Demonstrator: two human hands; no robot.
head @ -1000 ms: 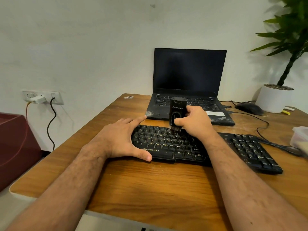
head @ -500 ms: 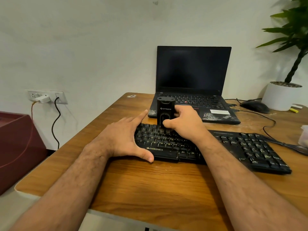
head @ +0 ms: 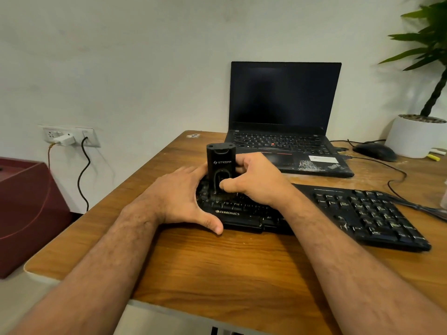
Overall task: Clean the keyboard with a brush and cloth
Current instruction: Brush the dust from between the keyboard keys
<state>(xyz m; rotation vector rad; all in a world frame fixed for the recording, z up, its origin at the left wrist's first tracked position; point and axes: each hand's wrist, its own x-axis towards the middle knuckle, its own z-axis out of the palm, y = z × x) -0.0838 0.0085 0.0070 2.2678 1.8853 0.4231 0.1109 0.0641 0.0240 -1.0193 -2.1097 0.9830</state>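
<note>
Our left hand (head: 180, 197) lies flat, fingers relaxed, bracing the keyboard (head: 338, 213) on the table (head: 217, 262) so it won't slide; our right hand (head: 256, 180) grips the brush (head: 220, 163) upright, bristles down among the left-end keys.

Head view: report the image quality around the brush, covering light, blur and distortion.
Head view: soft, even light; brush lettering legible; right hand and left hand sharp; keyboard keys slightly smeared; wide-angle lens bends the desk edges.

Left hand (head: 180, 198) flat, right hand (head: 256, 181) clenched.
</note>
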